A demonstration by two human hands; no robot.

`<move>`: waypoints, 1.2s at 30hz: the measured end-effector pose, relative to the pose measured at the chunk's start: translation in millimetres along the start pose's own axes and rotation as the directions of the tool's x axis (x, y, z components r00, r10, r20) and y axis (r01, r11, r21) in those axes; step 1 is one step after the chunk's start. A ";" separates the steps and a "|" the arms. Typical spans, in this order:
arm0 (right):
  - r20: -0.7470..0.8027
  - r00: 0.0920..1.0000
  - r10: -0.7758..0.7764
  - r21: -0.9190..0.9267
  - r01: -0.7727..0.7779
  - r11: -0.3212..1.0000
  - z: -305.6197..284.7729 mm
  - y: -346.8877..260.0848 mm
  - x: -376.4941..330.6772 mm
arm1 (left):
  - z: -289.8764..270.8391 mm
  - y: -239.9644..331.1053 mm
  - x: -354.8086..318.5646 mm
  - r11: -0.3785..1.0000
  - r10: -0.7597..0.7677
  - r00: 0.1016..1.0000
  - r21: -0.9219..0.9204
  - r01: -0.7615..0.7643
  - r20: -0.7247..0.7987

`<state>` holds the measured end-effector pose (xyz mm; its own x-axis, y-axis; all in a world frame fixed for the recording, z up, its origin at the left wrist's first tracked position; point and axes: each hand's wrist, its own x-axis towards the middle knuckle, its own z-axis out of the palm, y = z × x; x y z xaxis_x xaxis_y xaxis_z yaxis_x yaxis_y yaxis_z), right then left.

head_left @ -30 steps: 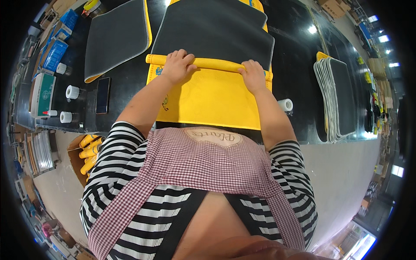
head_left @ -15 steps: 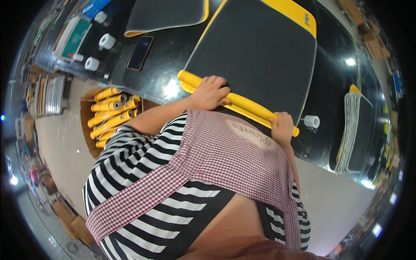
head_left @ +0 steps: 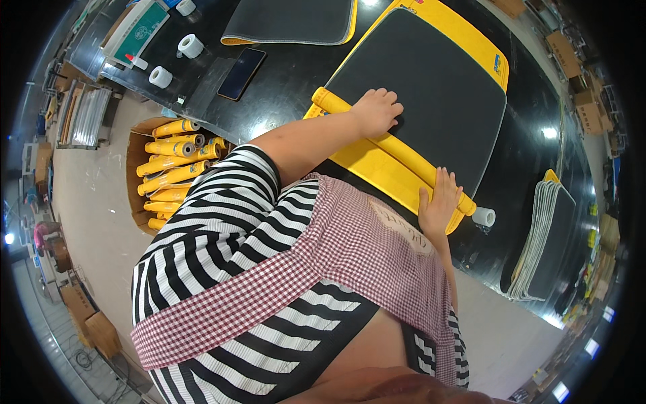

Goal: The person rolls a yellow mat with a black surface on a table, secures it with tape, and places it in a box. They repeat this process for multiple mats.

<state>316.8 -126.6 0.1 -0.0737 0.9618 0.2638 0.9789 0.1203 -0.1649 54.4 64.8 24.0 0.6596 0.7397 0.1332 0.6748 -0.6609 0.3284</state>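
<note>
Over the last second the yellow-backed mat (head_left: 431, 101) has been rolled further up the black worktable (head_left: 282, 87), leaving less yellow flap exposed. The rolled tube (head_left: 390, 145) is pressed under both flattened palms: the left hand (head_left: 377, 111) near its upper end, the right hand (head_left: 439, 202) by the lower end. Neither hand is closed around it.

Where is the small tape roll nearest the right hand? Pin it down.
In the head view, the small white tape roll stands on the black table, just beyond the right hand, at the right end of the rolled yellow mat.
</note>
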 end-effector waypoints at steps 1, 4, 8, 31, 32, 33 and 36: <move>0.017 1.000 0.007 -0.024 -0.007 1.000 2.0 5.5 4.6 | 0.2 3.1 -1.8 0.997 0.009 1.000 -0.075 -0.007 0.022; 0.014 1.000 -0.007 -0.117 0.008 0.993 7.0 22.4 40.1 | 12.5 30.2 -34.2 0.995 0.089 0.996 -0.037 -0.089 -0.012; -0.041 0.999 0.026 -0.058 -0.028 0.998 7.5 45.4 100.3 | 27.2 29.5 -10.8 0.992 0.045 0.991 0.125 -0.030 -0.122; 0.151 0.988 -0.008 0.006 0.007 1.000 -11.3 69.8 193.3 | -18.5 -29.6 120.7 0.982 0.017 0.991 0.186 -0.041 0.130; 0.172 0.985 -0.018 0.032 0.013 0.999 -11.1 67.9 183.1 | -13.7 -27.6 107.5 0.984 0.040 0.993 0.170 -0.059 0.111; 0.200 0.979 -0.034 0.037 0.027 0.999 -13.4 63.0 165.0 | -13.5 -21.9 88.7 0.985 0.057 0.994 0.158 -0.070 0.090; 0.290 0.954 -0.075 0.071 0.057 0.996 -22.0 34.4 103.6 | -20.2 11.7 12.3 0.985 0.026 0.987 0.164 -0.052 0.161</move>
<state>347.0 -28.2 42.6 -0.1994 0.9799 -0.0114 0.9572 0.1923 -0.2163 63.7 68.7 48.4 0.7213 0.6925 -0.0106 0.6845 -0.7105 0.1632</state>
